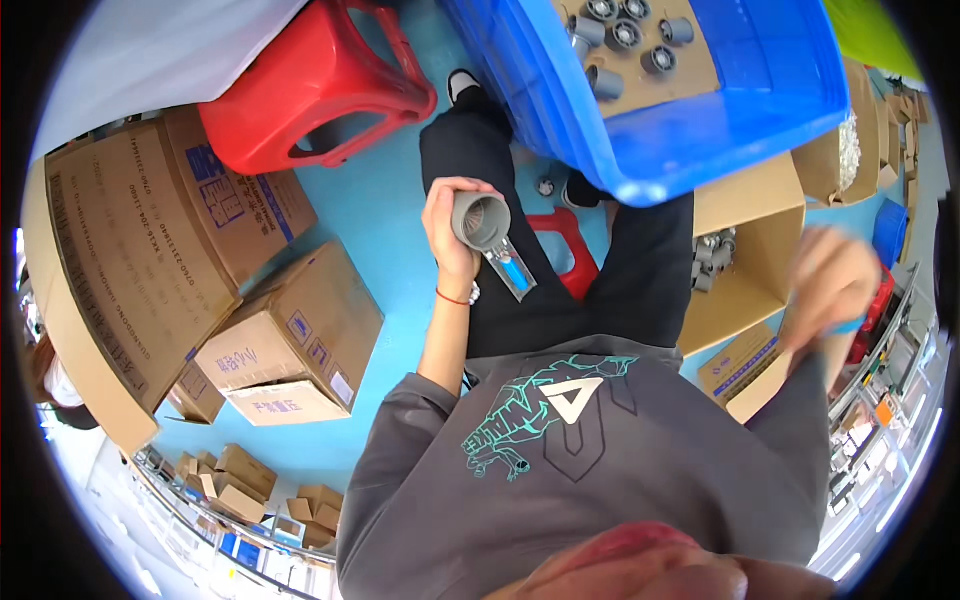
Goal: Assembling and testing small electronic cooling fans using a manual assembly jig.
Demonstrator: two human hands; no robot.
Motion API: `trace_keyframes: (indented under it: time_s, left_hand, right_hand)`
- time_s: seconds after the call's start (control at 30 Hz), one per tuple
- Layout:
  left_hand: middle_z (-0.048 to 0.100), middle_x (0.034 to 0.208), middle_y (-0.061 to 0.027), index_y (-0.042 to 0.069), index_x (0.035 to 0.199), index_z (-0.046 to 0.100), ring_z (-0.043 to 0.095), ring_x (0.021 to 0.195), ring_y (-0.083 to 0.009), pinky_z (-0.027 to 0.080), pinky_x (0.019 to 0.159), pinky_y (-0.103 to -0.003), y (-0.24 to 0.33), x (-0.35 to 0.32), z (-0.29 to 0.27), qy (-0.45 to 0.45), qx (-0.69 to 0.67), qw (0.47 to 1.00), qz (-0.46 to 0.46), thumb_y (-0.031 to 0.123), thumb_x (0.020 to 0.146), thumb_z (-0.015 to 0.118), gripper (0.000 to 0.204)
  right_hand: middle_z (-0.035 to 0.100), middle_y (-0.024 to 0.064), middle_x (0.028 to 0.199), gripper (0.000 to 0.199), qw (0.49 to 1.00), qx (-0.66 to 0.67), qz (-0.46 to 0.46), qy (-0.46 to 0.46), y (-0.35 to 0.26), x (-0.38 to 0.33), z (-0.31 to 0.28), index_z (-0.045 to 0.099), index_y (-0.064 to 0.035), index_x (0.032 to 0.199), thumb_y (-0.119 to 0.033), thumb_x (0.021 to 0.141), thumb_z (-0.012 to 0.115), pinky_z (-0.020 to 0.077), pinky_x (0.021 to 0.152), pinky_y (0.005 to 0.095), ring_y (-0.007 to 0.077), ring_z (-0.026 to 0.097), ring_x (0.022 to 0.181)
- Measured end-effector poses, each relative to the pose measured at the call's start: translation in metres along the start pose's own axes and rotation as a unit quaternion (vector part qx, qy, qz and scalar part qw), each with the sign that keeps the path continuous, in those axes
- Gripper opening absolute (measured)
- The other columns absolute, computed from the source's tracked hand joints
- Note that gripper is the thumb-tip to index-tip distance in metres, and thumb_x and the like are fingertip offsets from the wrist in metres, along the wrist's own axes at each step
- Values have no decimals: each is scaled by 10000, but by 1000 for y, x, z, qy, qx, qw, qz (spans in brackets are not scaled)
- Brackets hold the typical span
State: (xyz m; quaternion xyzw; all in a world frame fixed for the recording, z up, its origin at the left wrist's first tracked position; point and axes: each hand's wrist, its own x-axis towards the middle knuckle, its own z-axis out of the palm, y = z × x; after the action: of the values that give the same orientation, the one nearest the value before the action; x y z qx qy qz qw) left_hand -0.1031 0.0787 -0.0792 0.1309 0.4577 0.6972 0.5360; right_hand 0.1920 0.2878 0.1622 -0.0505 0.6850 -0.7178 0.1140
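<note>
My left hand [452, 240] is closed round a grey hollow cylinder part [481, 221] above my left thigh. The cylinder's round opening faces up, with a finned or grille-like inside. A narrow arm with a bright blue strip [515, 272] sticks out from its lower side. My right hand [830, 285] is raised at the far right, beside the open cardboard box [745, 255] holding several grey parts [712, 258]. Motion blur smears its fingers, and I cannot see anything held in it.
In front of me, a blue plastic bin [690, 150] holds several grey round parts [625, 37] on cardboard. A red stool [320, 90] and cardboard boxes [290, 335] stand to the left. Between my legs shows red plastic [565, 245]. A small round part [545, 186] lies on the blue floor.
</note>
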Motion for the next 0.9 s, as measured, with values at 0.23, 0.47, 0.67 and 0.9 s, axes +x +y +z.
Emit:
trace_keyframes:
  time_s: [0.23,0.47,0.67,0.9]
  left_hand:
    - [562,893,-162,0,911,503,617,795,-268,531,691,-372,37,-45,-24,-16,-110,994,-16,293,991,379,328]
    - [408,807,-99,60,875,439,421,665,-206,397,515,-309,47,-96,-31,89,-141,985,40,371,988,392,334]
    - [490,890,-205,-5,938,493,527,663,-302,489,533,-410,53,-151,-53,205,-270,934,111,369,1011,336,412]
    - [508,884,-243,-44,931,492,550,638,-328,496,511,-411,36,-150,-65,170,-308,932,86,359,1013,332,440]
  right_hand:
    - [668,143,894,258,876,-98,393,261,262,100,104,636,-42,979,-282,885,625,483,733,374,279,653,861]
    - [639,165,1173,753,732,-175,649,108,534,159,114,470,-90,1340,-512,759,694,485,939,423,328,607,1109]
    - [644,174,1155,794,661,-157,694,238,622,169,135,393,-192,1369,-528,721,705,499,894,462,361,621,1065]
    - [682,152,1043,671,651,-156,640,377,657,141,126,496,-184,1279,-556,740,641,525,802,498,377,651,956]
